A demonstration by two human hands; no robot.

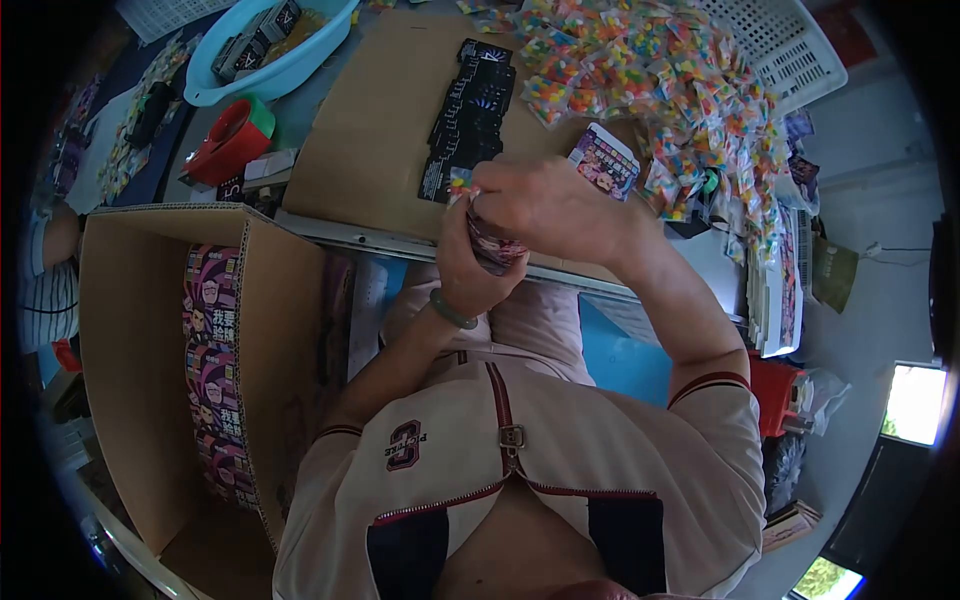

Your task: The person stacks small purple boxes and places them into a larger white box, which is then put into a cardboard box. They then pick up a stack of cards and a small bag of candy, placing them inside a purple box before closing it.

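My left hand [462, 262] is wrapped round a small printed carton [497, 250], held above the table's front edge. A small clear packet of colourful candy [460, 183] shows at the carton's top. My right hand [540, 205] is closed over that end, its fingers bent against the packet and hiding part of the carton. Just beyond the right hand lies another printed carton [605, 160] on the brown cardboard sheet [365, 120]. A row of overlapping black cards [472, 115] lies on the sheet ahead of my hands.
Candy packets [640, 80] are heaped at the back right, before a white basket [790, 50]. A blue basin [205, 80] with black boxes stands back left, near a red tape dispenser [220, 140]. An open cardboard box [160, 240] holding printed cartons [212, 370] is at my left.
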